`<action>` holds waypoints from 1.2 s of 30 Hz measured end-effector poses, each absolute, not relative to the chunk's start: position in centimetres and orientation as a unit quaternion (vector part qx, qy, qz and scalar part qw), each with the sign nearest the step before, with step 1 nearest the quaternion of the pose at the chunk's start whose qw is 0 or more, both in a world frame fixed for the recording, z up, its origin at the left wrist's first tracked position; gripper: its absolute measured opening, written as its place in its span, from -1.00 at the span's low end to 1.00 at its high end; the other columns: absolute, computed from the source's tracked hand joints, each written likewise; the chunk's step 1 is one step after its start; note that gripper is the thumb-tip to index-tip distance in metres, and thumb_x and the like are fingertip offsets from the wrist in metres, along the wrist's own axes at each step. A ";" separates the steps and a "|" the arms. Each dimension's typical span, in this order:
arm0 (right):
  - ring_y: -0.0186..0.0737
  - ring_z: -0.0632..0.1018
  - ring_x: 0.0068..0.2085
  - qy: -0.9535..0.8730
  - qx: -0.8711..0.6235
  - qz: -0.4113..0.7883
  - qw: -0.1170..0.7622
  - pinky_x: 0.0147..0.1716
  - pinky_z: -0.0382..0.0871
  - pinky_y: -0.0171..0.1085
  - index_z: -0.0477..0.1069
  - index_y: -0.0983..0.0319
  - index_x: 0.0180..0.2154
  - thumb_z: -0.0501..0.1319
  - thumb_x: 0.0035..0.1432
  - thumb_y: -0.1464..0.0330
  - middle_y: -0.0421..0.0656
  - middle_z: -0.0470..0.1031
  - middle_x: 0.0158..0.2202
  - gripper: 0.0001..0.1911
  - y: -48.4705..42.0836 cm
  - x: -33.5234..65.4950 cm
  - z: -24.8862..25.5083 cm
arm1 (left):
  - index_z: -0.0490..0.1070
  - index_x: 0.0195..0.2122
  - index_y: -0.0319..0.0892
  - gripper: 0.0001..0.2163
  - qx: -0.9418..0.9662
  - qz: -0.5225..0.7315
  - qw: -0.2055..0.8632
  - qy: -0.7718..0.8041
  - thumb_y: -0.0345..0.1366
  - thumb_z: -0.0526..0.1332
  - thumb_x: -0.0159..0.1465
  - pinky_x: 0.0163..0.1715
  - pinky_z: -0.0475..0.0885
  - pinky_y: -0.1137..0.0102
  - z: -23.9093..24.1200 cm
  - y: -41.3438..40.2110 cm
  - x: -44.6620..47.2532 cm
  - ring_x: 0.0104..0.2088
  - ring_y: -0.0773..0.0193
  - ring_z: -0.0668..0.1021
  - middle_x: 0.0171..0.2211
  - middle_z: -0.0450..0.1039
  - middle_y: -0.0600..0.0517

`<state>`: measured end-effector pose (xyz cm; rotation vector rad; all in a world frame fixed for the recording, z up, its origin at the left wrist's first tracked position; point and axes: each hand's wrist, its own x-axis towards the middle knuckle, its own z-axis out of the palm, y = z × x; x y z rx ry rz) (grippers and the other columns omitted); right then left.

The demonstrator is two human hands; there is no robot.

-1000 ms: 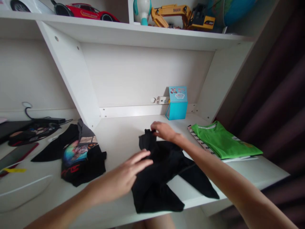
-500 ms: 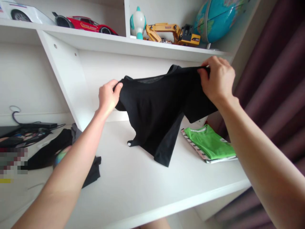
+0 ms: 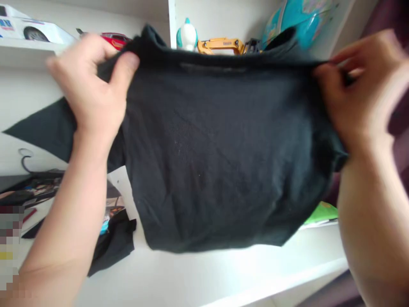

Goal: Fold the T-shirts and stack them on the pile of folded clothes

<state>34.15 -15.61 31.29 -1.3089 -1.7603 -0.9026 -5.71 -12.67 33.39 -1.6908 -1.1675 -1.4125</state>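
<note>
A black T-shirt (image 3: 217,153) hangs spread out in the air between my two hands, its hem over the white desk (image 3: 179,279). My left hand (image 3: 99,81) pinches it at one shoulder between thumb and fingers, and a sleeve sticks out to the left behind that wrist. At the other shoulder my right hand (image 3: 367,85) grips the cloth, slightly blurred by motion. The neckline runs along the top edge between the hands. Behind the shirt's lower right side, only part of a folded green shirt (image 3: 322,212) shows on the desk.
Along the shelf above stand a white toy car (image 3: 35,30), a red toy car (image 3: 115,40), a yellow toy excavator (image 3: 220,44), a teal-and-white figure (image 3: 187,36) and a globe (image 3: 306,21). Dark cloth (image 3: 115,243) and clutter lie on the desk's left. A purple curtain (image 3: 398,136) hangs right.
Both hands have moved up, apart and closer to me with the black T-shirt. It now hangs wide and taut, covering most of the folded green shirt.
</note>
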 end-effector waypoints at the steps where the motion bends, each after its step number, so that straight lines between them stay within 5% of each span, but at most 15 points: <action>1: 0.07 0.42 -0.12 -0.650 -0.525 -0.384 0.393 -0.28 0.32 -0.08 0.26 0.13 0.00 -0.23 0.26 0.05 0.01 0.41 -0.24 -0.50 -13.8 33.1 31.0 | 0.39 -0.16 -0.04 -0.58 -0.645 -0.544 0.324 -0.428 0.11 -0.09 0.28 -0.14 0.30 0.25 32.5 -10.8 -5.7 -0.14 0.27 0.47 -0.20 0.45 0.10; 4: 0.00 0.46 -0.21 -0.631 -0.603 -0.358 0.333 -0.29 0.31 -0.12 0.31 0.22 -0.10 -0.08 0.27 0.16 -0.01 0.42 -0.19 -0.64 -7.5 30.4 27.8 | 0.43 -0.22 -0.13 -0.63 -0.707 -0.471 0.255 -0.462 -0.01 -0.04 0.30 -0.22 0.35 0.33 28.0 -4.3 -5.4 -0.23 0.28 0.49 -0.27 0.49 0.04; 7: 0.06 0.41 -0.08 -0.669 -0.671 -0.233 0.218 -0.21 0.28 -0.07 0.19 0.26 0.05 -0.08 0.27 0.26 0.08 0.29 0.02 -0.63 -2.8 28.5 22.7 | 0.46 -0.22 -0.20 -0.73 -0.742 -0.391 0.200 -0.507 -0.14 0.10 0.24 -0.17 0.36 0.31 22.0 0.6 -4.9 -0.20 0.18 0.49 -0.25 0.50 -0.04; 12: -0.03 0.30 0.07 -0.733 -0.660 -0.102 0.132 -0.03 0.19 -0.13 0.19 0.33 0.10 -0.10 0.27 0.36 0.13 0.18 0.12 -0.60 -1.9 24.3 13.1 | 0.25 0.09 -0.28 -0.60 -0.832 -0.239 0.065 -0.496 -0.21 0.02 0.28 0.04 0.24 0.27 12.0 1.2 -3.8 0.05 0.10 0.35 0.04 0.31 -0.18; 18: 0.22 0.03 0.23 -0.771 -0.634 0.048 0.041 0.05 0.03 0.13 0.04 0.09 0.22 -0.09 0.19 -0.02 0.00 0.00 0.27 -0.37 -6.7 20.6 3.0 | -0.01 0.25 -0.05 -0.39 -0.873 -0.051 -0.101 -0.475 0.13 -0.14 0.25 0.15 -0.05 0.00 3.4 -2.2 -3.8 0.27 -0.05 -0.11 0.30 -0.17 -0.07; 23: 0.20 -0.19 0.28 -0.753 -0.652 0.076 0.044 0.11 -0.17 0.17 -0.18 0.02 0.27 -0.22 0.20 -0.05 -0.05 -0.22 0.32 -0.34 -7.3 20.0 0.5 | -0.14 0.25 0.19 -0.41 -0.866 -0.027 -0.123 -0.484 0.20 -0.20 0.22 0.12 -0.22 -0.14 1.8 -0.5 -5.6 0.28 -0.01 -0.23 0.31 -0.31 0.08; 31: 0.18 -0.21 0.28 -0.734 -0.670 0.085 0.069 0.11 -0.26 0.17 -0.16 0.07 0.27 -0.26 0.20 -0.06 -0.02 -0.21 0.32 -0.31 -3.6 16.4 0.9 | -0.02 0.22 0.19 -0.44 -0.834 -0.026 -0.142 -0.533 0.18 -0.28 0.23 0.10 -0.24 -0.17 3.2 4.5 -8.1 0.28 0.02 -0.19 0.31 -0.24 0.08; 36: 0.18 -0.22 0.28 -0.754 -0.646 0.083 0.087 0.12 -0.28 0.18 -0.15 0.04 0.27 -0.24 0.14 -0.14 -0.04 -0.22 0.32 -0.25 -5.0 17.0 0.9 | -0.11 0.25 0.14 -0.39 -0.807 -0.004 -0.092 -0.584 0.20 -0.27 0.21 0.08 -0.16 -0.18 3.0 5.3 -11.4 0.28 -0.02 -0.13 0.31 -0.24 0.00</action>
